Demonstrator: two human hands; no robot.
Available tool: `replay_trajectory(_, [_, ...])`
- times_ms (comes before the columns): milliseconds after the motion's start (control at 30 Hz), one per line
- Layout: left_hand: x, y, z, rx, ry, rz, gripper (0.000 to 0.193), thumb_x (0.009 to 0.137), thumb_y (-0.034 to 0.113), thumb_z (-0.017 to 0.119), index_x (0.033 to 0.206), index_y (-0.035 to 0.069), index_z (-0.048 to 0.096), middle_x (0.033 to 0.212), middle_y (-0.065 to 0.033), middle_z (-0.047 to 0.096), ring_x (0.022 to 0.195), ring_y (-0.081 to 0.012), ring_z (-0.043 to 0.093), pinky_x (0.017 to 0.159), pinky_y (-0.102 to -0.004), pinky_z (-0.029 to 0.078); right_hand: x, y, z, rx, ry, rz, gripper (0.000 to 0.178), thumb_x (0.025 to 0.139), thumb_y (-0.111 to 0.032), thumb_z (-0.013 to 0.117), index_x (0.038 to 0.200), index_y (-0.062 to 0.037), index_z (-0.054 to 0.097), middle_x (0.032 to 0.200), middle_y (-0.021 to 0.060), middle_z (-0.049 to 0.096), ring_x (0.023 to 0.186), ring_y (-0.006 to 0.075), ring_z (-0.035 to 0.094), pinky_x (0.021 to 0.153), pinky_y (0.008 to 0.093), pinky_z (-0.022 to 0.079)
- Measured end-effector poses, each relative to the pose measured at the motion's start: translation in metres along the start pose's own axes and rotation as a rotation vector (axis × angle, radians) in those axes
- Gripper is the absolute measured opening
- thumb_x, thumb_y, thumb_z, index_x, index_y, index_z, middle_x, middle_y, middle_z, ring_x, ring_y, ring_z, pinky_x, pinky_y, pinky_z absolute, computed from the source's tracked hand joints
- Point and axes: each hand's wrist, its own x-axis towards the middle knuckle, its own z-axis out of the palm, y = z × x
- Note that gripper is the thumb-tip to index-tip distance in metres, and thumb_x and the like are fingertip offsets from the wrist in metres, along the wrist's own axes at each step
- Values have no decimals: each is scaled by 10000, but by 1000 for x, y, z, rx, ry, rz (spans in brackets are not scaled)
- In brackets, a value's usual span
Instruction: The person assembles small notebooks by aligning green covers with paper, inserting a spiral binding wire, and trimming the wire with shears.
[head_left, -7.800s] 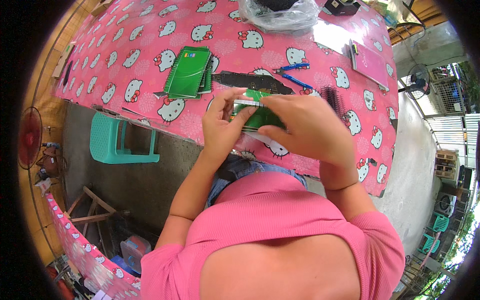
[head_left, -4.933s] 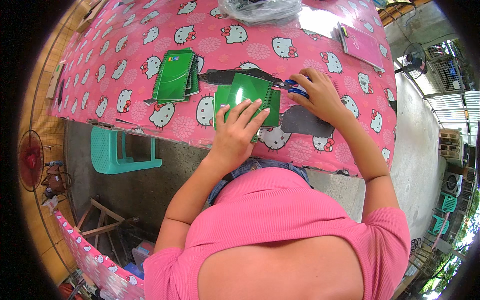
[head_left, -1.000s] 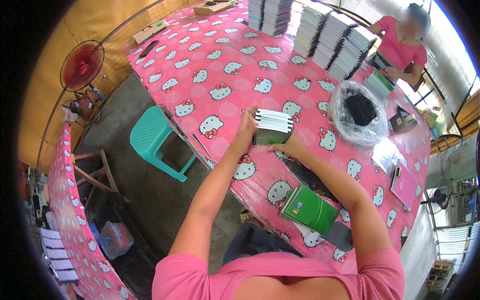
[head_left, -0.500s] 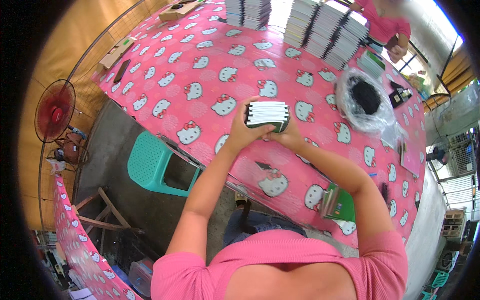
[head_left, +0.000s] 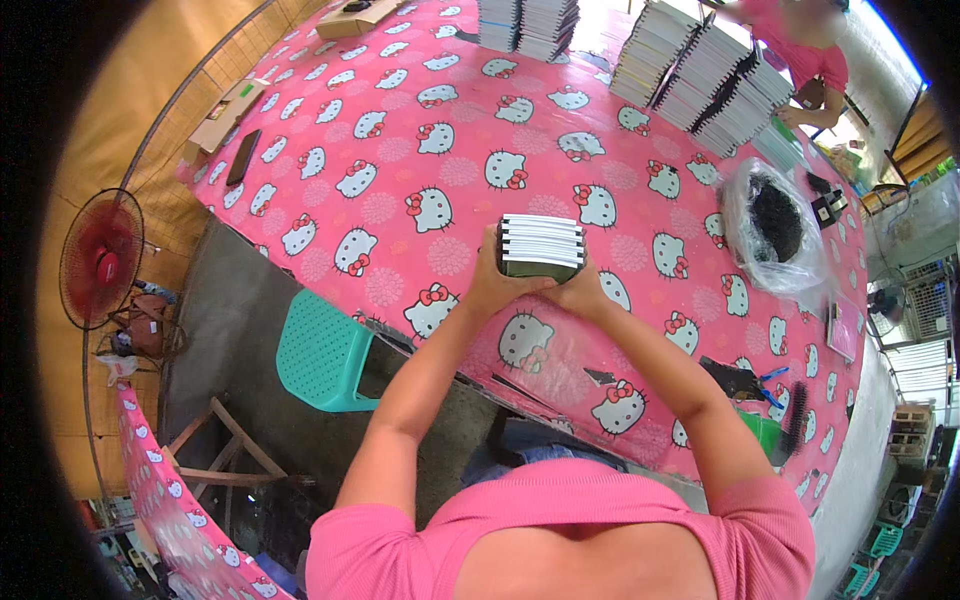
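Observation:
Between my two hands I hold a stack of several booklets (head_left: 543, 243) with white page edges, dark green covers and black bound ends. My left hand (head_left: 494, 283) wraps its left side, the thumb along the near face. My right hand (head_left: 584, 290) grips the right side, its thumb meeting the left one in front. The fingers behind the stack are hidden. Beneath lies the pink cartoon-cat tablecloth (head_left: 440, 255); whether the stack touches it I cannot tell. By my right forearm are a blue-handled tool (head_left: 770, 385), a black brush (head_left: 795, 420) and a partly covered green booklet (head_left: 760, 430).
Tall booklet stacks (head_left: 690, 75) stand at the far right, more booklet stacks (head_left: 525, 28) at the far middle. A clear plastic bag (head_left: 740, 235) holds black material. A co-worker's hand (head_left: 793, 116) is at the back right. A teal stool (head_left: 318, 350) and fan (head_left: 103, 260) are left.
The view has shifted, and table things now appear farther right. Both hands keep hold of the booklet stack. The co-worker's hand has reached the green-covered pile at the back right.

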Motion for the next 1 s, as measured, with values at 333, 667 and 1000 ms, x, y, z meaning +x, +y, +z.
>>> replay_trajectory(333, [42, 25, -10, -58, -40, -326, 853, 716, 199, 873, 1334, -9, 322, 1246, -154, 540, 1102, -208, 579, 853, -347, 540, 35, -60, -19, 473, -49, 351, 650, 684, -49, 824, 1249, -59, 503, 1079, 58, 649, 995, 165, 619, 862, 332, 499])
replay_trajectory(667, [49, 16, -12, -651, -49, -565, 390, 929, 304, 658, 1257, 141, 523, 1141, 8, 607, 1036, -140, 565, 899, -330, 448, 74, -69, -45, 803, 229, 491, 452, 763, -74, 799, 1162, -4, 597, 1066, 108, 683, 938, 199, 675, 805, 338, 555])
replay_trajectory(1000, [139, 10, 38, -819, 249, -455, 401, 870, 183, 721, 1221, 78, 557, 1144, -79, 587, 1041, -208, 564, 956, -395, 477, 141, -34, -95, 295, 240, 375, 646, 818, -433, 764, 1227, 19, 551, 1147, 129, 634, 1028, 193, 613, 859, 354, 496])
